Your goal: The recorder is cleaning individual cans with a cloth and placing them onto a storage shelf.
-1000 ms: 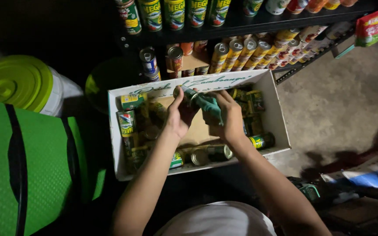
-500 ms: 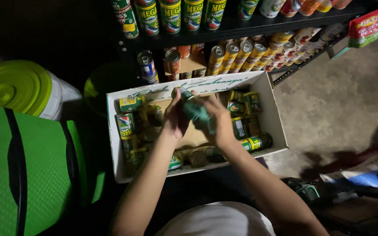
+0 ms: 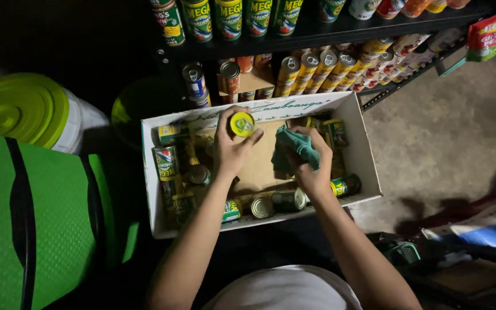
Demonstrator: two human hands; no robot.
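My left hand (image 3: 231,146) grips a small tin can (image 3: 241,124) with a yellow-green end turned toward me, held over the white cardboard box (image 3: 367,166). My right hand (image 3: 312,166) clutches a crumpled teal cloth (image 3: 294,150) just right of the can, not touching it. Both hands hover above the box's brown floor. Several green-labelled cans (image 3: 167,163) lie along the box's left side and front, among them one (image 3: 262,206) near my forearms.
A dark shelf (image 3: 328,31) behind the box carries rows of green and yellow cans. A white bucket with a lime lid (image 3: 21,109) stands at the left, beside a green mat (image 3: 47,218). Bare concrete floor (image 3: 449,132) lies to the right.
The can and cloth were pressed together between both hands. Now my left hand has lifted the can up and away, its end facing me, while the cloth stays bunched in my right hand.
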